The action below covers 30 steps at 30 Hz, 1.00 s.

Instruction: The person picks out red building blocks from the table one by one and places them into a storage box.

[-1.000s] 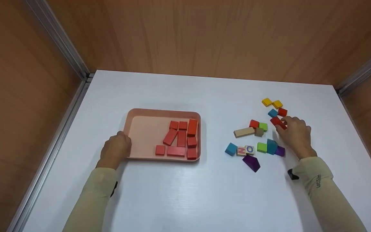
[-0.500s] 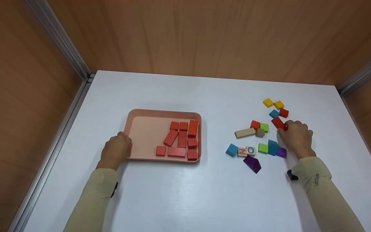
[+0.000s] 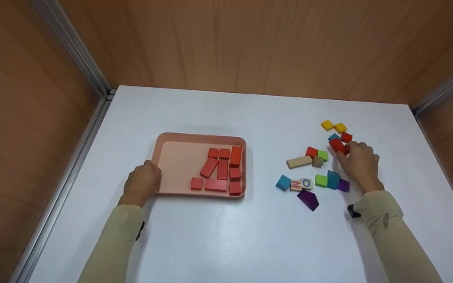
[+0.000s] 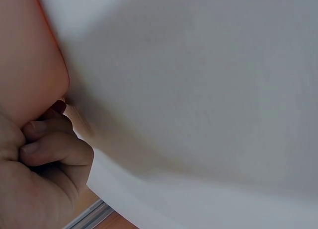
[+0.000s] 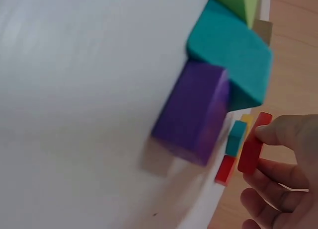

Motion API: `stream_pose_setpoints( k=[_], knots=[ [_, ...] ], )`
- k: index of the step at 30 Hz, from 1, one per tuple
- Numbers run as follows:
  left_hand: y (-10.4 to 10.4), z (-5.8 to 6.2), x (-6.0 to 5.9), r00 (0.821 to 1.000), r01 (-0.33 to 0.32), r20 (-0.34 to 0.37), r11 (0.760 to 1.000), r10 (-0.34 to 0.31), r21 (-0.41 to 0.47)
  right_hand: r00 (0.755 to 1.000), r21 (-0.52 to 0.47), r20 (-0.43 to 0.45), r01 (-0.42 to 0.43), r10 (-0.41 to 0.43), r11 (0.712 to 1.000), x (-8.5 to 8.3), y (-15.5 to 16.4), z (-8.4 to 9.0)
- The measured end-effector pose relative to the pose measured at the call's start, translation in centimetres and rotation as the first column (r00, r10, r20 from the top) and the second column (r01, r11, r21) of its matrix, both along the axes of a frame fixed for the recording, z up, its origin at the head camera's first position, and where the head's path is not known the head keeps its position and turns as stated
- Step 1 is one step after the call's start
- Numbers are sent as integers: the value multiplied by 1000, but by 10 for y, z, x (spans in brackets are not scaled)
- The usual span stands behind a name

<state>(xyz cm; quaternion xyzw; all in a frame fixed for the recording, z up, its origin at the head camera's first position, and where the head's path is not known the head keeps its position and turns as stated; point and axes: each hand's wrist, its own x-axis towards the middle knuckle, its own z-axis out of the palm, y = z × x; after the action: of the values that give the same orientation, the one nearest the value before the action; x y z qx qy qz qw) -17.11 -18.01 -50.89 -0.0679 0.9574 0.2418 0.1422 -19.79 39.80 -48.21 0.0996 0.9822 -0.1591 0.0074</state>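
Block (image 3: 337, 146), oblong, red, wooden-looking, pinched by right hand (image 3: 361, 165), partly hiding blue cube (image 3: 333, 136), probably held high to clear it. Shallow pink rectangular tray (image 3: 179, 157) clasped at left edge by curled left hand (image 3: 142, 181), presumably for steadiness. Left fingertips (image 4: 37, 125): visible from left wrist, hidden from head.

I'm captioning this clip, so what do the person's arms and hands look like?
The left hand and right hand are ungloved. Plain, pale khaki long sleeves reach the wrists. Dark lettering marks the right one near its end, and a small black piece shows at each sleeve's inner edge.
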Motion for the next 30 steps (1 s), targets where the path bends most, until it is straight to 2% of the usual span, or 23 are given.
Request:
stream_pose_setpoints(
  k=[7,16,19,25,30],
  knots=[
    [1,2,-1,1000,-2,6,1000,2,-9,993,5,-54,-101,101,995,-2,-38,14],
    [3,0,-2,999,-21,34,1000,21,0,970,-108,-86,-235,226,966,-11,-124,27],
    [6,-1,-4,999,-11,39,1000,11,0,947,-98,-127,-307,294,947,-13,-157,29],
    [18,-4,-8,999,-5,46,1000,5,-10,876,-2,-223,-440,429,898,-14,-201,32],
    [26,-2,-10,1000,-8,22,1000,8,-17,861,13,-195,-477,470,879,-13,-224,34]
  ],
)
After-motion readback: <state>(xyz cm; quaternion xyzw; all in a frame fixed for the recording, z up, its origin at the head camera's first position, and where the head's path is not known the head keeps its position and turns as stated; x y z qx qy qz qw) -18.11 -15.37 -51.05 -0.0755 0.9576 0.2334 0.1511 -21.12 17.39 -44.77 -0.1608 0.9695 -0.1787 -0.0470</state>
